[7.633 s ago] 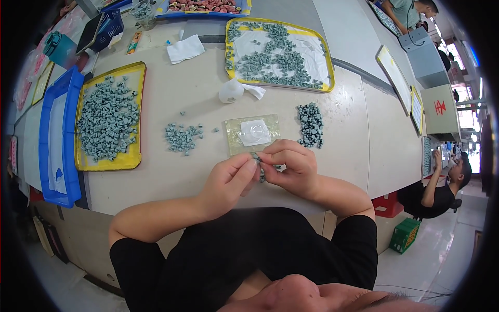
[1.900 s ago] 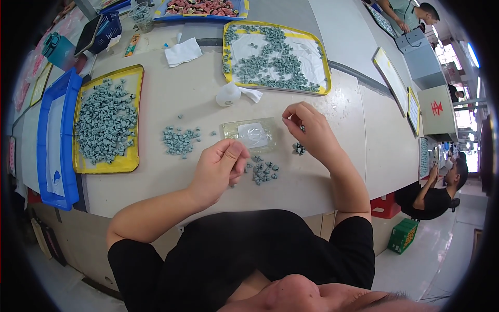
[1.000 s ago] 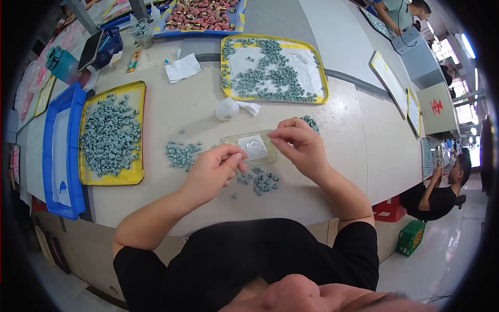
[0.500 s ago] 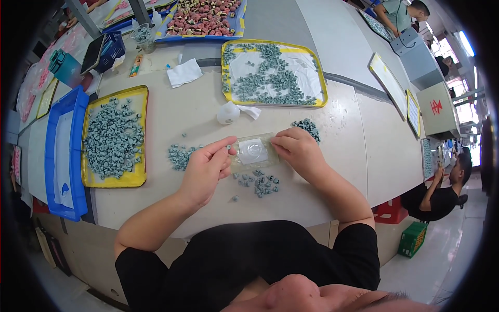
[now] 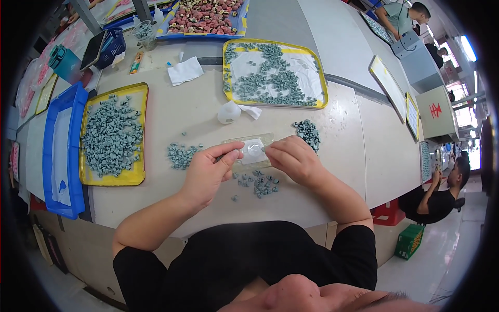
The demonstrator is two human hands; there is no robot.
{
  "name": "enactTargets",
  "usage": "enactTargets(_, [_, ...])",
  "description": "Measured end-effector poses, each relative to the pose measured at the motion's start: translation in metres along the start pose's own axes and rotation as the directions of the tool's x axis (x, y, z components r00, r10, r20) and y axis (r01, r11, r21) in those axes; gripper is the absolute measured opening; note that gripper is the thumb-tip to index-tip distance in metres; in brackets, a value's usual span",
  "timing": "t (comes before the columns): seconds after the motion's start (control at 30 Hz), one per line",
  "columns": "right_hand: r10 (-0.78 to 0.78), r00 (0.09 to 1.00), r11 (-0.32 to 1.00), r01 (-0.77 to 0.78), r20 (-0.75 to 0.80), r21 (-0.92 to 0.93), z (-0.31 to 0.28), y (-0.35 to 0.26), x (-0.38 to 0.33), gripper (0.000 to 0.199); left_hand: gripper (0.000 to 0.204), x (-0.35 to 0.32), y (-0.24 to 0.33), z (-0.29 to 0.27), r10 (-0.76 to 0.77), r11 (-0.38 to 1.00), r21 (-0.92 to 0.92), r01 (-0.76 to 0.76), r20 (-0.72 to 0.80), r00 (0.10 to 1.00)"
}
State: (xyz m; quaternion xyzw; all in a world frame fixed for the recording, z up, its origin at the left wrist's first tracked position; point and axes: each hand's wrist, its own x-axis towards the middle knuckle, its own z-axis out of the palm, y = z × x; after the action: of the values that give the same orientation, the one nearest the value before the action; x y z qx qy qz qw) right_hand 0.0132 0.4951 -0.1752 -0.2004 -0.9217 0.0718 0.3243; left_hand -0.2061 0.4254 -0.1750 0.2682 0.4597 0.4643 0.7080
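My left hand [image 5: 208, 169] is over the left end of a flat translucent pad [image 5: 260, 165], thumb and forefinger pinched together. What they hold, if anything, is too small to make out. My right hand [image 5: 296, 158] is closed in a pinch at the pad's right side, its fingertips hidden from view. Between the hands, a white square [image 5: 253, 141] with a round clear piece [image 5: 254, 150] on it lies on the pad. Small grey-green pieces lie in loose piles: one left of my left hand [image 5: 179, 156], one below the pad [image 5: 264, 185], and a darker one beyond my right hand [image 5: 307, 134].
A yellow-rimmed tray [image 5: 140, 171] of grey-green pieces stands left, beside a blue tray [image 5: 78, 200]. Another yellow-edged tray [image 5: 323, 86] lies beyond the pad. A white bulb-shaped item [image 5: 227, 113] and a tissue [image 5: 186, 72] are nearer. A co-worker [image 5: 439, 190] sits right.
My left hand has moved slightly right, further over the pad, and a small grey-green piece earlier visible at its fingertips is not visible now. My right hand has shifted a little left and down.
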Motion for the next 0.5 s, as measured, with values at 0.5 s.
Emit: enactTargets(0.5, [-0.078,0.997,0.996,0.078,0.001,0.051,0.017,-0.013,0.009,0.026,0.007,-0.004,-0.008,-0.014,-0.061,0.996,-0.063,0.065,0.062,0.996])
